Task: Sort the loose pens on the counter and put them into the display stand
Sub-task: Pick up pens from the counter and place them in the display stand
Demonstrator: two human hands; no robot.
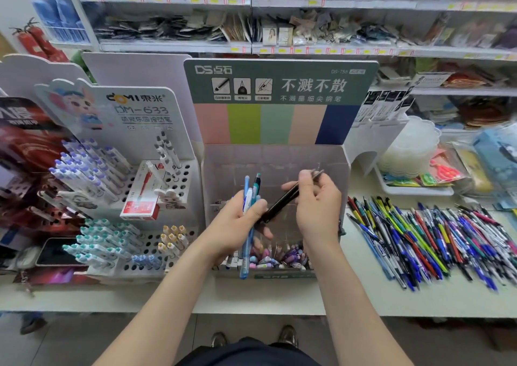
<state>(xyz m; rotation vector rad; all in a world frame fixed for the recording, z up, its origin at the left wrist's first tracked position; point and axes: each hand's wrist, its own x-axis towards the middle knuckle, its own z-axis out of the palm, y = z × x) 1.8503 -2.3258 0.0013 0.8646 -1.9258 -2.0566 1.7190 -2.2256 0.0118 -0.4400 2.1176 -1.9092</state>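
Note:
My left hand [242, 223] grips a small bundle of blue and teal pens [249, 195], which stand nearly upright in front of the display stand [277, 155]. My right hand [316, 200] pinches black pens [282, 202] that slant from upper right down toward my left hand. Both hands hover over the stand's clear compartments, whose front row holds several pastel pens [279, 256]. A wide heap of loose pens [436, 237] lies on the white counter [279, 295] to the right.
A white Domi pen rack [134, 197] with blue and teal pens and a red box [142, 195] stands at the left. A tray of plastic lids and scissors [414, 169] sits behind the heap. Shelves of goods fill the background.

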